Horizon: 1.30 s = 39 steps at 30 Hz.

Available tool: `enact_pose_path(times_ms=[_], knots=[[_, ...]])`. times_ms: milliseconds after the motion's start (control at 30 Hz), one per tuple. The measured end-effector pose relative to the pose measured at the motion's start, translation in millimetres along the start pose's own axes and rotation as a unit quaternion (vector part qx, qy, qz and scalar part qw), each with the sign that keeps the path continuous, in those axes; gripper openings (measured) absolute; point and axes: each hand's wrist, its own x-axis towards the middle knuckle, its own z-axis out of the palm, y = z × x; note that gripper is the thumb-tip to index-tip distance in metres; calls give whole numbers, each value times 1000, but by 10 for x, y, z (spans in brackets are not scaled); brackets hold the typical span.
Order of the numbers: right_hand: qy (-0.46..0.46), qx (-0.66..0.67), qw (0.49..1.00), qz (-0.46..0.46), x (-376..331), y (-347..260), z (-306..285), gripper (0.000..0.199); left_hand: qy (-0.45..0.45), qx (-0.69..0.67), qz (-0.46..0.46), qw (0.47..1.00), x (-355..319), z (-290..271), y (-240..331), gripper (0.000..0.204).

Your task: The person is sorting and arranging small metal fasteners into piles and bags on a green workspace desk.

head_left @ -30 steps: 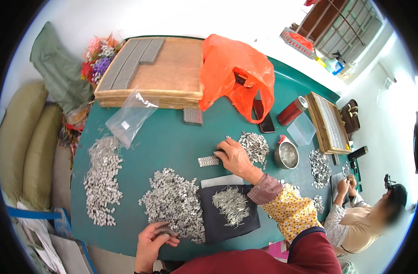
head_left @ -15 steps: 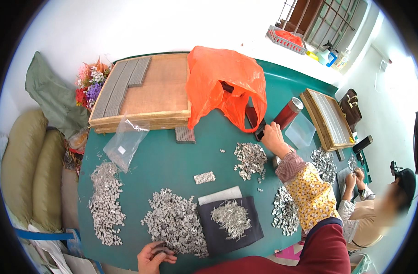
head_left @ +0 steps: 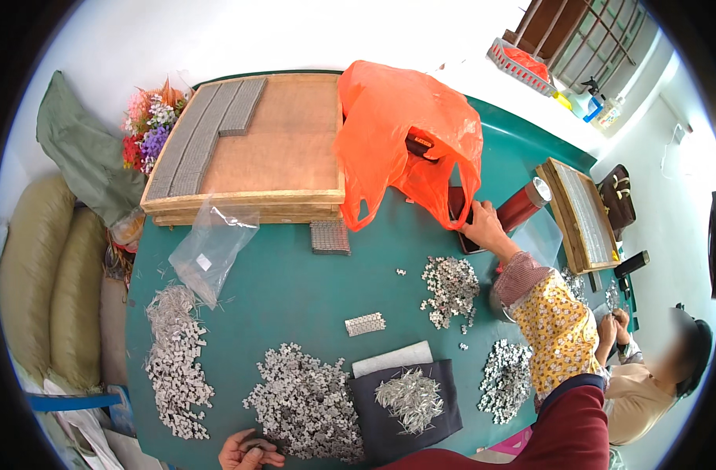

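Note:
My right hand (head_left: 487, 232) reaches across the table to a dark, flat, phone-like case (head_left: 457, 205) and closes on its near right edge. That case lies partly under the handle of an orange plastic bag (head_left: 409, 102), and the fingertips are partly hidden there. A red flask (head_left: 524, 205) leans just beyond the hand. Down at the table's front edge, my left hand (head_left: 248, 452) is curled, thumb against fingers; something small and dark seems to be in it. Beside it spreads a large pile of small metal pieces (head_left: 303, 403).
A dark cloth (head_left: 444, 392) bears thin metal pins (head_left: 410, 399). More metal pieces (head_left: 178, 384) lie at the left, near a clear bag (head_left: 213, 254). A wooden tray (head_left: 295, 141) holds grey strips. At the right, a co-worker (head_left: 647, 384) handles small pieces near another tray (head_left: 581, 215).
The view has shifted, so most things sit differently in the picture. My right hand has moved slightly along the case toward the bag's handle. My left hand has drawn back a little from the pile.

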Motion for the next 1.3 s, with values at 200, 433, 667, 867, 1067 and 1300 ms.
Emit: enact_pose_path(times_ms=[200,433,667,867,1067,1300], knots=[[-29,31,998,54,72,-87,-69,82,-9,-13,-7,1000,41,-65,-42,40],[-23,42,996,81,118,-13,-16,89,-11,-39,-16,999,66,-73,-46,41],[-36,30,995,90,91,-91,-4,85,-20,-33,-9,999,64,-85,-34,41],[-2,-12,997,75,-56,-128,-80,92,-31,-46,-3,998,80,-114,-67,42],[147,-79,979,-121,-369,-437,-242,67,-40,-36,8,998,42,-122,-50,42],[177,-62,957,-221,-371,-762,4,37,-52,-26,10,998,97,-116,-85,41]])
